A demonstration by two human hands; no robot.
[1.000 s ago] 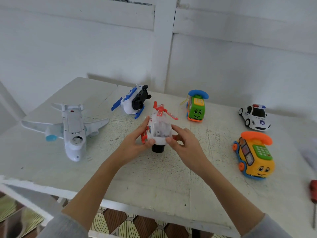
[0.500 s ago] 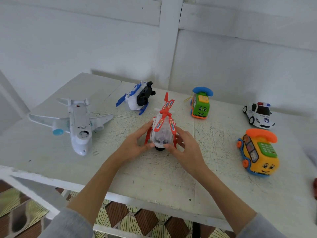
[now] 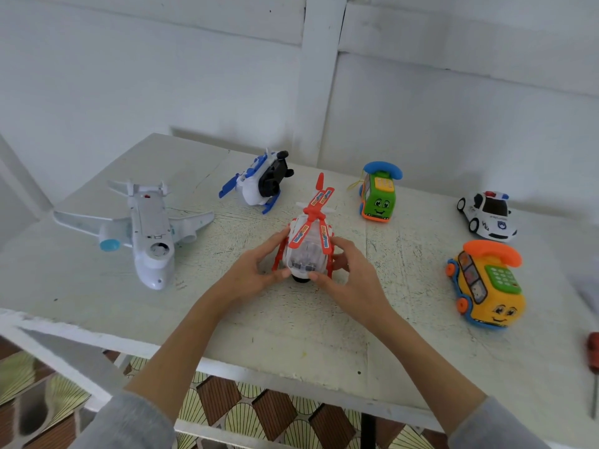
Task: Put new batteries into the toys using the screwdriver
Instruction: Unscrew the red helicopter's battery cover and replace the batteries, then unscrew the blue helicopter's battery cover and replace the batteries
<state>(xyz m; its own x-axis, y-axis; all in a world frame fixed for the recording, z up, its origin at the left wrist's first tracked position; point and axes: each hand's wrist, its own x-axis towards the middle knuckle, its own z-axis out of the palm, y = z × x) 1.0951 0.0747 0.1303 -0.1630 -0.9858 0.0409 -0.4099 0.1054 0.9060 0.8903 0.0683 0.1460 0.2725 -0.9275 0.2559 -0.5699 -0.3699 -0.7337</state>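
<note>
At the centre of the frame a red-and-white toy helicopter [image 3: 308,244] stands upright on the white table [image 3: 291,335], rotor blades on top. The left hand [image 3: 256,270] grips its left side with fingers curled round the body, and the right hand [image 3: 350,273] grips its right side the same way. At left lies a white toy airplane [image 3: 147,234], belly up. Behind the helicopter, a blue-and-white toy helicopter [image 3: 259,183] lies on its side. A green toy phone car [image 3: 379,196] sits at upper centre-right, a white police car [image 3: 487,215] at far right, and a yellow toy phone car [image 3: 486,283] below it. The red-handled screwdriver [image 3: 594,361] lies at the right edge, well apart from both hands.
</note>
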